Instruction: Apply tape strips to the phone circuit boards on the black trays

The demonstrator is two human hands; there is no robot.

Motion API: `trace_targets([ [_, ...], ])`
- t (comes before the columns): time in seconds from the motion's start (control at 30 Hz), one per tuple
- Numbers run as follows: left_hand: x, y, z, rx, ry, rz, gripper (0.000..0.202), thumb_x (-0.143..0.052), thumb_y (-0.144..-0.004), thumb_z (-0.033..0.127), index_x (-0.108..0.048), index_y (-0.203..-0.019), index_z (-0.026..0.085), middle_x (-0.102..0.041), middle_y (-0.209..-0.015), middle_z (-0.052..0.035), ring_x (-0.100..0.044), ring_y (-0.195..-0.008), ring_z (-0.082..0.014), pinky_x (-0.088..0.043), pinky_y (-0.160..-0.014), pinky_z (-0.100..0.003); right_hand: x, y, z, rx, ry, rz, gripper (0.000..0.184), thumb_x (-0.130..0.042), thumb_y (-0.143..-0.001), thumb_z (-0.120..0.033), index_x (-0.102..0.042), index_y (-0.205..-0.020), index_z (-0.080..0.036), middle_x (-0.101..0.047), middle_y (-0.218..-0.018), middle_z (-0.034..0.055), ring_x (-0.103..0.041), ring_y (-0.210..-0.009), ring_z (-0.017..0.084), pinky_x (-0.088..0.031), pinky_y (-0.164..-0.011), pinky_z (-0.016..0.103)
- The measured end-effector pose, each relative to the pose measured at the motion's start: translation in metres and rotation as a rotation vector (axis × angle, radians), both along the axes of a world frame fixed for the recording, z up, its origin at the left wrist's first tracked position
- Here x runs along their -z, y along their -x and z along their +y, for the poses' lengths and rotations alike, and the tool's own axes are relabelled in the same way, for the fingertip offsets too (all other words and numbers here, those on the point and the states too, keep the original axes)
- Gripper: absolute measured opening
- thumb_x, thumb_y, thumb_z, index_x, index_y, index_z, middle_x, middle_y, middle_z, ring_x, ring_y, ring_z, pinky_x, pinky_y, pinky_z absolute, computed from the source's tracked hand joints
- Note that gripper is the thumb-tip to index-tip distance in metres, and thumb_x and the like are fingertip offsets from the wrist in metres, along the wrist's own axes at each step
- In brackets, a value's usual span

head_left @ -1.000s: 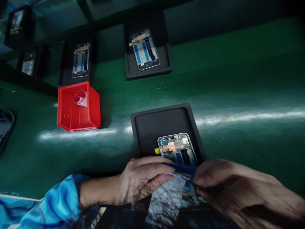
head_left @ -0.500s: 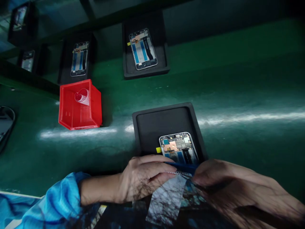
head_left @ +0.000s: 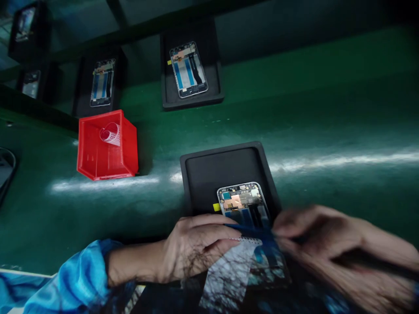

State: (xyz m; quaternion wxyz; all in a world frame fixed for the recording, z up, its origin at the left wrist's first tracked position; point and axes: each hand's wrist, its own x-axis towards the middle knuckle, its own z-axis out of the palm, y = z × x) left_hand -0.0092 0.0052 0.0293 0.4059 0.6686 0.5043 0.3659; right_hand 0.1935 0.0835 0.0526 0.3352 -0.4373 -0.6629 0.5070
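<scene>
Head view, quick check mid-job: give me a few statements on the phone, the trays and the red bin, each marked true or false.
1. The opened phone lies in the near black tray. True.
2. The red bin holds nothing. False: a curled white strip lies in it.
3. The left hand rests at the opened phone's near end. True.
4. The red bin stands to the right of the near black tray. False: it stands to its left.
5. The far tray holds nothing. False: a second phone, also opened, lies in it.
</scene>
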Motion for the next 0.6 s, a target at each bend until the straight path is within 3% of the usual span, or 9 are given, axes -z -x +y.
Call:
trace_targets([
  [0.07, 0.001, 0.001, -0.002, 0.009, 0.022, -0.015, 0.027, -0.061, -0.072, 0.011, -0.061, -0.098, 0.018, -0.065, -0.103, 0.0002, -0.063, -0.089, -0.007, -0.051, -0.085, -0.011, 0.006, 0.0, 0.012, 0.09, 0.081, 0.025, 0.02, -0.071, -0.06, -0.018, -0.052, -0.056, -0.025, -0.064, -0.064, -0.0029, -0.063, -0.062, 0.014, -0.055, -0.056, 0.022],
  [0.17, 0.002, 0.003, -0.003, 0.037, 0.03, -0.004, 0.029, -0.06, -0.073, 0.01, -0.061, -0.1, 0.018, -0.064, -0.106, 0.0, -0.062, -0.093, -0.0071, -0.049, -0.087, -0.011, 0.015, 0.002, 0.027, 0.22, 0.15, -0.001, 0.021, -0.073, -0.06, -0.018, -0.052, -0.056, -0.022, -0.063, -0.064, -0.003, -0.063, -0.065, 0.011, -0.052, -0.059, 0.019],
  [0.33, 0.0, 0.002, -0.001, 0.015, -0.046, 0.067, 0.022, -0.06, -0.073, 0.012, -0.062, -0.094, 0.017, -0.068, -0.098, -0.0007, -0.063, -0.089, -0.0068, -0.048, -0.086, -0.009, 0.023, 0.004, 0.031, 0.204, 0.174, -0.032, 0.02, -0.072, -0.062, -0.021, -0.052, -0.057, -0.021, -0.063, -0.066, -0.0015, -0.064, -0.067, 0.015, -0.052, -0.06, 0.024],
  [0.6, -0.004, -0.001, 0.003, 0.003, -0.073, 0.096, 0.016, -0.058, -0.074, 0.013, -0.064, -0.089, 0.017, -0.07, -0.092, -0.0018, -0.065, -0.085, -0.0074, -0.049, -0.083, -0.009, 0.023, 0.005, 0.028, 0.217, 0.142, -0.085, 0.019, -0.072, -0.062, -0.022, -0.054, -0.057, -0.021, -0.065, -0.067, -0.0018, -0.064, -0.069, 0.014, -0.052, -0.062, 0.025],
])
